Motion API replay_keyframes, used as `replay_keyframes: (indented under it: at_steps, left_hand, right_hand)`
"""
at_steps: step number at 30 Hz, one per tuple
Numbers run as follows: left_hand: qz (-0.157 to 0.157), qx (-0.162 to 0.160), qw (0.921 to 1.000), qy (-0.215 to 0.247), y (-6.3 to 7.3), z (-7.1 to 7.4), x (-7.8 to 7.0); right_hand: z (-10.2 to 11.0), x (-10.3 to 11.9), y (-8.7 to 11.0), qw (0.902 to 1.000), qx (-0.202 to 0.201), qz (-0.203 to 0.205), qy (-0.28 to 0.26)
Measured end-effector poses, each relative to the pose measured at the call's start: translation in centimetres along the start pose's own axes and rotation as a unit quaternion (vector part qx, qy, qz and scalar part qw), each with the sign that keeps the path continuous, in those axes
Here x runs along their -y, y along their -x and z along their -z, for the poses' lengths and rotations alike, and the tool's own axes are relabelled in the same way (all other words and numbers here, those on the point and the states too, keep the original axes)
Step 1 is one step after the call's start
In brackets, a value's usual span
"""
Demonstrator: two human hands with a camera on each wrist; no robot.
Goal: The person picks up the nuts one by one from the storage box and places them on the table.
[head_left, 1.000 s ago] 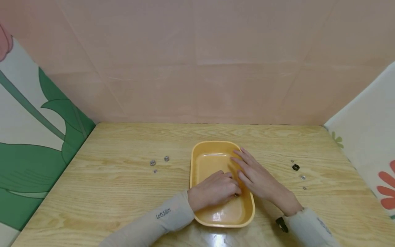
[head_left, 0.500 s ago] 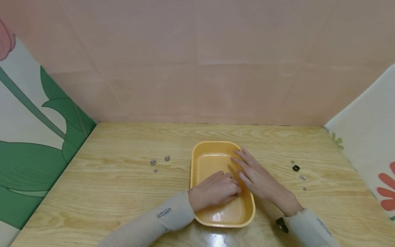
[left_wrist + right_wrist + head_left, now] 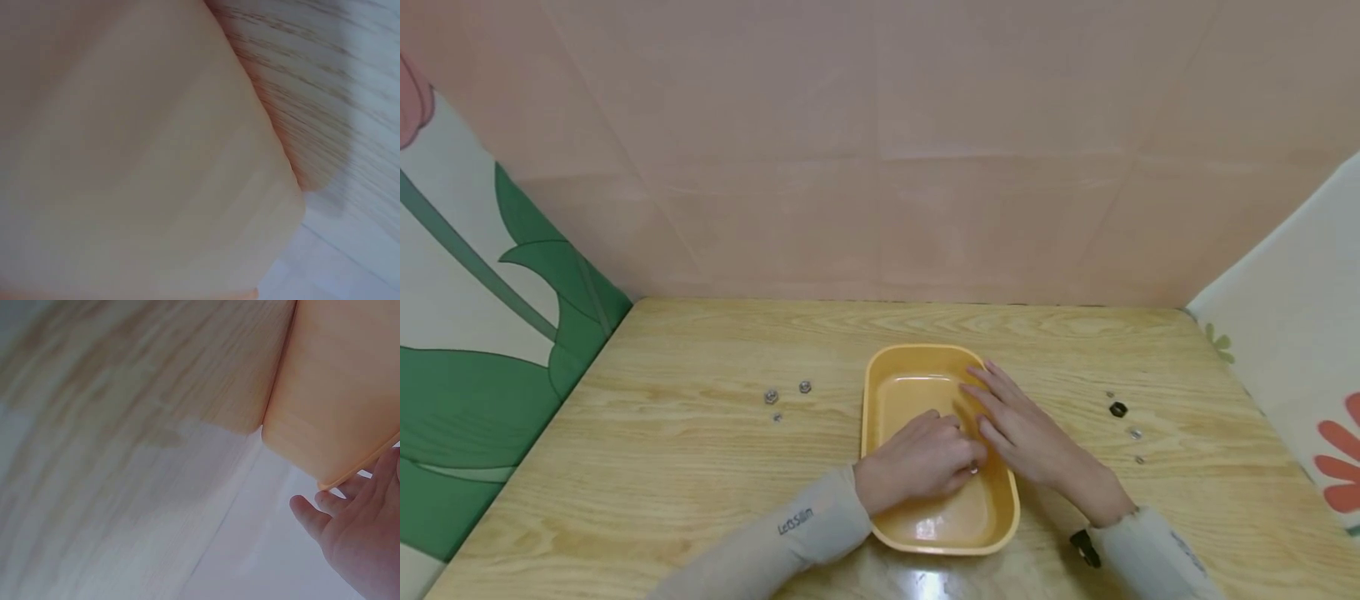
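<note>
In the head view, a yellow rectangular tray point(image 3: 925, 552) sits on the wooden table. My left hand point(image 3: 922, 462) reaches into it with curled fingers. Between thumb and fingers it pinches a small shiny metal piece point(image 3: 973, 469), mostly hidden, so its kind is unclear. My right hand point(image 3: 1033, 433) lies over the tray's right rim, fingers spread and fairly straight. From the right wrist view, that hand's fingers point(image 3: 309, 515) reach over the rim. The tray's outer wall point(image 3: 156, 156) fills much of the left wrist view, where the left hand does not show.
Left of the tray lie two metal nuts point(image 3: 771, 397) and a smaller metal piece point(image 3: 777, 417). On the right are a black nut point(image 3: 1117, 409) and several small metal pieces point(image 3: 1136, 434). A pink backdrop point(image 3: 880, 167) stands behind the table.
Both hands keep nearly the same place. The small metal piece in the left hand shows brighter now, as the fingertips shift slightly around it.
</note>
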State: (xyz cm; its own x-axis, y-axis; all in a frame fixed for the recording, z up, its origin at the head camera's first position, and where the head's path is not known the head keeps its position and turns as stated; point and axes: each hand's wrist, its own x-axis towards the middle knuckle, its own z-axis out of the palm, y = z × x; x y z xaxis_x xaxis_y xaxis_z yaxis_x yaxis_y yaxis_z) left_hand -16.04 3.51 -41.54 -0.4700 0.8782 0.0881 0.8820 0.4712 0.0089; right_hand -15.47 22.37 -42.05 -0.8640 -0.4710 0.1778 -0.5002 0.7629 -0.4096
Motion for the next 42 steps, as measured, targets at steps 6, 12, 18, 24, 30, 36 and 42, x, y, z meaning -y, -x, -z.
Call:
replay_keyframes:
  at_steps: [6,12,18,24,30,36,42]
  left_hand:
    - [0.005,-0.009,1.0000,0.001,0.1,0.2,0.0]
    - [0.014,-0.017,0.9996,0.017,0.4,0.3,0.2]
    - [0.026,-0.027,0.9988,0.031,0.7,0.7,0.4]
    - [0.032,-0.044,0.9980,0.034,1.1,1.0,0.6]
    - [0.040,-0.052,0.9975,0.027,1.3,1.6,0.9]
    - [0.059,-0.059,0.9962,0.023,1.8,2.3,1.3]
    - [0.074,-0.064,0.9947,0.028,2.3,2.9,1.8]
  right_hand:
    - [-0.1,0.0,0.0,1.0000,-0.001,0.002,0.004]
    - [0.0,0.0,0.0,1.0000,-0.001,0.003,0.006]
    - [0.0,0.1,-0.1,0.9999,0.009,-0.011,0.008]
    - [0.0,0.1,-0.1,0.9997,0.015,-0.017,0.007]
    - [-0.1,0.0,-0.1,0.9998,0.013,-0.015,0.009]
    - [-0.1,0.0,-0.1,0.9999,0.003,-0.003,0.010]
    - [0.1,0.1,-0.1,0.9999,0.003,0.003,0.010]
